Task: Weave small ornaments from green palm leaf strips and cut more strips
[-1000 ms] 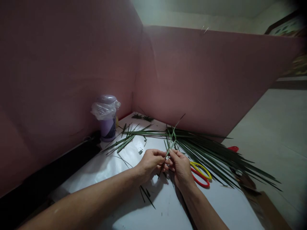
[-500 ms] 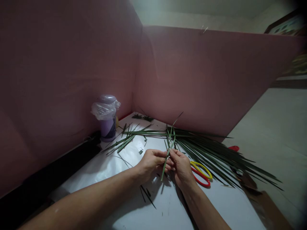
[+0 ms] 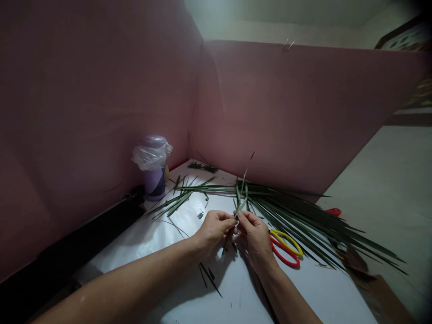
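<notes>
My left hand (image 3: 216, 229) and my right hand (image 3: 253, 234) meet over the white table, fingertips pinched together. Between them they hold narrow green leaf strips (image 3: 242, 191), which cross and stick up above my fingers; one thin tip rises highest. The exact crossing point is partly covered by my fingers. Just right of my right hand lies a pair of scissors with one yellow and one red handle loop (image 3: 285, 252); its blades are hidden. Behind, a large bundle of long green leaves (image 3: 297, 216) spreads to the right.
Shorter leaf pieces (image 3: 178, 202) lie to the left, with small clippings (image 3: 209, 274) nearer me. A purple container topped with clear plastic (image 3: 154, 180) stands at the back left. Pink panels (image 3: 270, 112) border the table (image 3: 182, 301). A red object (image 3: 333, 211) lies at the right.
The strip that hung down in front of my fingers has swung behind my left fingertips. Both hands stay pinched together; the whole view has shifted slightly.
</notes>
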Tool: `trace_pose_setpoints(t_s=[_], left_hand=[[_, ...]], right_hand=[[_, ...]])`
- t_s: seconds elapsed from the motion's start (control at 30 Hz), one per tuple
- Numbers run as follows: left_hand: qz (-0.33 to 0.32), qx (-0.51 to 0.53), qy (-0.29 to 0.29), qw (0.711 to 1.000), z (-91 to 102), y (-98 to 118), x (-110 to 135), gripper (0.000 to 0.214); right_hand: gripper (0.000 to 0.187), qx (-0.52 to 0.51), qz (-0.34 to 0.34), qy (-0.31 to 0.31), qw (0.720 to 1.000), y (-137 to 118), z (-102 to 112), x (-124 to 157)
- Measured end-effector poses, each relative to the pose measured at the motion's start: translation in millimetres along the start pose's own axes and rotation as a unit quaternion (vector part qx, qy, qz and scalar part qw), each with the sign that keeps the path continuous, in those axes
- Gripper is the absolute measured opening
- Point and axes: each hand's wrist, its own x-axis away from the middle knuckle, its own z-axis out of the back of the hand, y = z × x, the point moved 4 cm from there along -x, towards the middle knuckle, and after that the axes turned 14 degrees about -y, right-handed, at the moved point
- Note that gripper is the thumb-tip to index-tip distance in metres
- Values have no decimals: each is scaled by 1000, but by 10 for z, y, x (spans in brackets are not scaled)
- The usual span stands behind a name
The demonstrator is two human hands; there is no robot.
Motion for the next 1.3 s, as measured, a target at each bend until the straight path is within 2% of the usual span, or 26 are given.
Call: trace_pose_setpoints(t_s=[0.23,0.57,0.67,0.8,0.93,1.13,1.3], left_hand=[[-10,32,4,999,60,-39,-25,18],[-16,5,5,1000,-15,25,-4,11],[-19,9,17,1000,7,22,-9,8],[-29,14,34,999,53,2,-24,18],[-39,-18,59,997,101,-7,-42,22],[-50,-112,77,989,125,-20,-72,12],[-31,-87,64,994,108,-82,-87,14]], right_hand=[[28,13,-38,-3,999,-10,-72,39],[29,0,-32,13,999,40,-27,6],[28,52,-20,-10,998,18,-17,1],[27,83,-10,-42,996,-33,-31,-23],[25,90,-42,-44,994,-67,-71,-70],[24,75,-63,-13,995,-21,-41,-94],[27,41,-54,-14,998,74,4,-45]])
